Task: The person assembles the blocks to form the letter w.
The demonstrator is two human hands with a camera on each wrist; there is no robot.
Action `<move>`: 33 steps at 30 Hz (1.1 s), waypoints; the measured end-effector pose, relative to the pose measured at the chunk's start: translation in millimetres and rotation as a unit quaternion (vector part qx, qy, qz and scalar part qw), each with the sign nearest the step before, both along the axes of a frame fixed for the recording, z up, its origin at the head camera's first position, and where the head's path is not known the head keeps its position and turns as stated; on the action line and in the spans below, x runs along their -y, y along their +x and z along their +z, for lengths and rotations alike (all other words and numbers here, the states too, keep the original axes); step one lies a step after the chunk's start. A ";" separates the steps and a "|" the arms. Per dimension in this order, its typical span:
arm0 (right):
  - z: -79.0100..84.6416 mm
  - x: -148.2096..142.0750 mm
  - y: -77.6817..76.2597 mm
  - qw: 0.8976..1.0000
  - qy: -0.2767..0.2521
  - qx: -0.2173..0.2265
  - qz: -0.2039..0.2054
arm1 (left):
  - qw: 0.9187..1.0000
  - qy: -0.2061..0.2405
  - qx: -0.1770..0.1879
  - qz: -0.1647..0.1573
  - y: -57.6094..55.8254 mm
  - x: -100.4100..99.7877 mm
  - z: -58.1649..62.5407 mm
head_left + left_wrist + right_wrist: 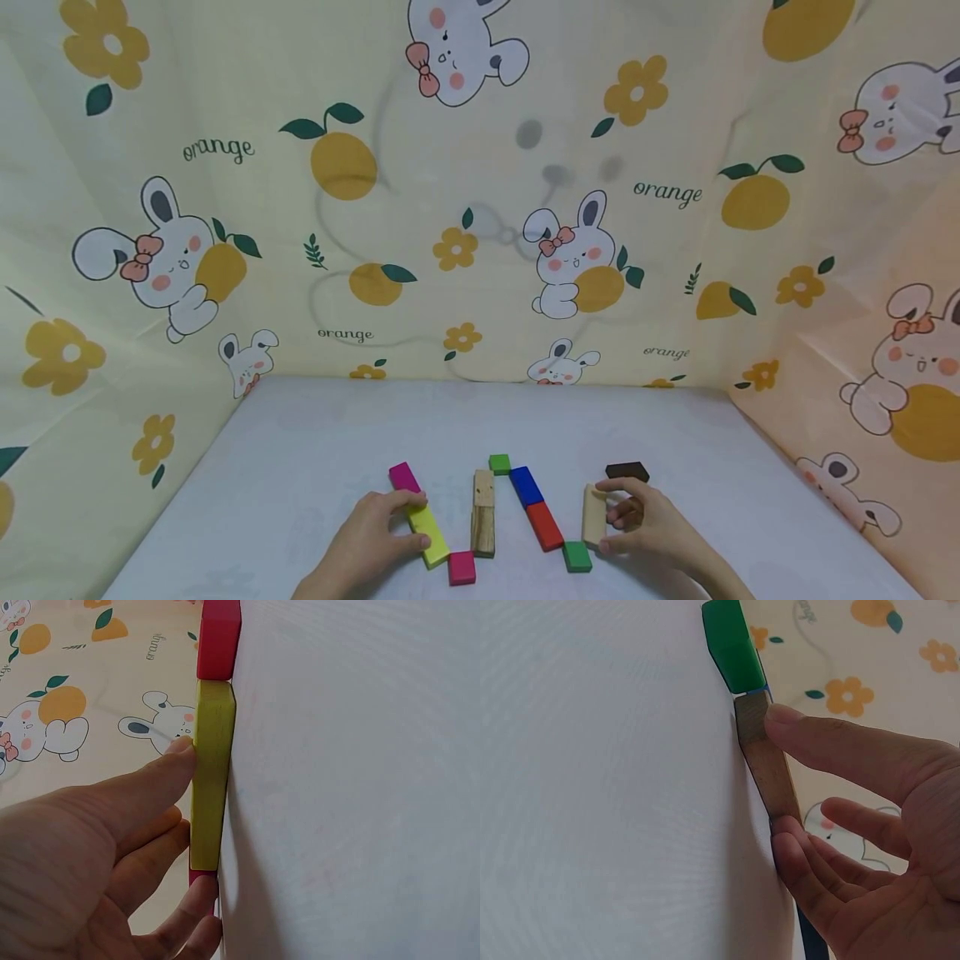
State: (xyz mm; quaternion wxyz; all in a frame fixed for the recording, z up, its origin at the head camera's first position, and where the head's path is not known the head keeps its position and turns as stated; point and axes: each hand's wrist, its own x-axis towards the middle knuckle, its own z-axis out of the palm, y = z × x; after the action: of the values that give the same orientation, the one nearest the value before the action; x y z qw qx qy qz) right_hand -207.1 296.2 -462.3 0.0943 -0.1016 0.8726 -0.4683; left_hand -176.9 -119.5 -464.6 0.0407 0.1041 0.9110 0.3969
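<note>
Thumb and fingers of my left hand [373, 532] hold a yellow block [428, 536] by its side and far end. That block lies between a magenta block [405, 477] and a pinkish-red cube [462, 568]. In the left wrist view, a fingertip overlaps the magenta block beyond the yellow one. My right hand [651, 527] grips a pale wooden block [593, 515], thumb near its close end and index finger at its far end. Beside the thumb end sits a green cube [577, 557]. A dark brown block [627, 471] lies just beyond the right hand's fingers.
Between the hands, two wooden blocks [483, 521] lie end to end. A light green cube [499, 464] sits at their far end, touching or close to a blue block [526, 485]. From there a red block [545, 527] continues toward me. Printed cloth walls surround the white table [315, 433].
</note>
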 end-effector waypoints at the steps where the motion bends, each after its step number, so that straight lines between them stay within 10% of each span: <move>1: 0.1 -0.2 0.0 1.000 -0.001 0.001 0.001 | 1.000 0.000 0.001 0.001 0.1 0.1 -0.1; 33: 1.6 1.9 0.4 1.000 0.008 0.012 -0.006 | 1.000 -0.001 -0.002 0.011 1.2 -1.0 0.3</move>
State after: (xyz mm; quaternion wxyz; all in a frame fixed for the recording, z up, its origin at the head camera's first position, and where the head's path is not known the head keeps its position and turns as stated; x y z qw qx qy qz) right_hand -206.6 294.3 -460.7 0.1030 -0.0904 0.8759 -0.4627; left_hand -175.7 -118.5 -464.3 0.0344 0.0945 0.9128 0.3959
